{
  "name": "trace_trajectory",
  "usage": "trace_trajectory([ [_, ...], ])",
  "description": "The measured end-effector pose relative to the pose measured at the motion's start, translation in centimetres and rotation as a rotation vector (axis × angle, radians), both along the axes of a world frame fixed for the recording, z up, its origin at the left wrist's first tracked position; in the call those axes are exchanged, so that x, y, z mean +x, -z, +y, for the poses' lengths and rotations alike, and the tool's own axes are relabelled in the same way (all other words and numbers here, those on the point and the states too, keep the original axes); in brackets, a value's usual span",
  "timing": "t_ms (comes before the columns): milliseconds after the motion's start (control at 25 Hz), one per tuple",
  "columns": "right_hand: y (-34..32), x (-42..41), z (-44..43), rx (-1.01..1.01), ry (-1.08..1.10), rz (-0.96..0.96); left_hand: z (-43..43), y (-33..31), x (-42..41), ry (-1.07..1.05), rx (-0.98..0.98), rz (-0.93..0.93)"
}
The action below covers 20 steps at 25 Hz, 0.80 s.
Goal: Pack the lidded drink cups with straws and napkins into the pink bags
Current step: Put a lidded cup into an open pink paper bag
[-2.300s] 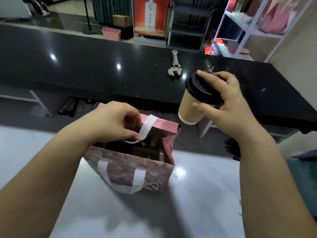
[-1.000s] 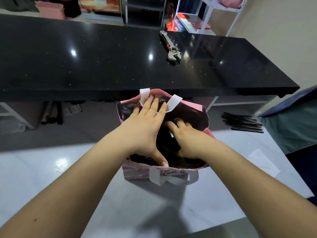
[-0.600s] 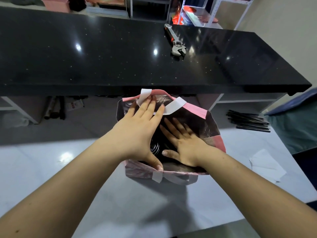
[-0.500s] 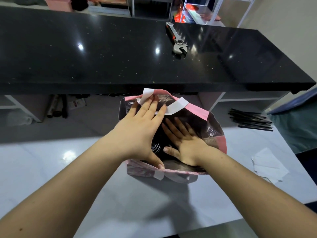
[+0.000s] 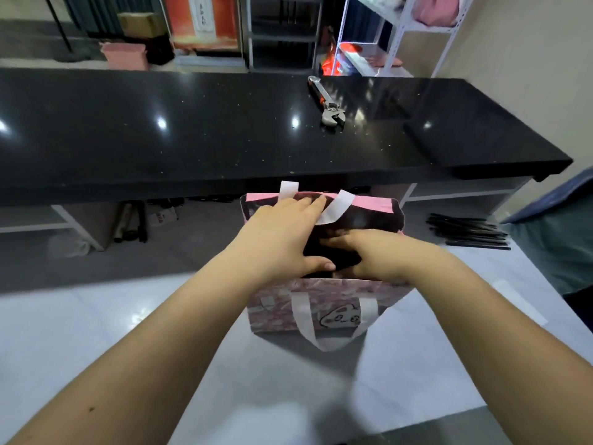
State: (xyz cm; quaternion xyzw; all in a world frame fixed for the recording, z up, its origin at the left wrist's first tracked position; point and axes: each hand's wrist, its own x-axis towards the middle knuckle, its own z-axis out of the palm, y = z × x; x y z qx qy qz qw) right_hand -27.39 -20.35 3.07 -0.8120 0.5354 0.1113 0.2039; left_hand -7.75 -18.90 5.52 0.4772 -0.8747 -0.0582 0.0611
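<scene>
A pink patterned bag (image 5: pixel 324 311) with white ribbon handles stands on the white table (image 5: pixel 96 332) in front of me. My left hand (image 5: pixel 276 239) lies across the bag's open mouth. Its fingers stretch straight to the far rim beside the far handle (image 5: pixel 335 207), and its thumb is near the front rim. My right hand (image 5: pixel 372 253) reaches into the mouth from the right, fingers flat and pointing left into the dark inside. The bag and my hands hide the drink cup.
A bundle of black straws (image 5: pixel 468 231) lies at the table's far right, with white napkins (image 5: pixel 516 300) nearer on the right edge. Beyond the bag runs a black counter (image 5: pixel 192 133) with a wrench (image 5: pixel 330 107) on it. Shelving stands behind.
My right hand lowered the lidded cup into the bag and let it go. Both hands stay at the bag's mouth; the right fingers have turned leftward and the bag's front face now shows.
</scene>
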Motion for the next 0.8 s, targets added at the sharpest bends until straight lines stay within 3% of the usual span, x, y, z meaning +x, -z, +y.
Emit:
trace_trajectory([
  [80, -2.0, -0.6, 1.1, -0.072, 0.074, -0.068, 0.4, -0.4, -0.1, 0.022, -0.056, 0.032],
  [240, -4.7, -1.4, 4.0, -0.407, 0.095, -0.155, 2.1, -1.3, -1.7, -0.076, -0.085, 0.067],
  [440, -5.1, -6.5, 9.7, -0.680, 0.116, -0.216, 6.0, -1.7, -7.7, -0.057, -0.200, 0.054],
  [640, -2.8, -15.7, 16.9, -0.759, 0.194, -0.145, 11.7, -0.2, -17.8, -0.057, -0.182, 0.114],
  [800, 1.4, -23.5, 23.4, -0.679, 0.331, -0.076, 17.2, 3.9, -26.5, -0.051, -0.100, 0.108],
])
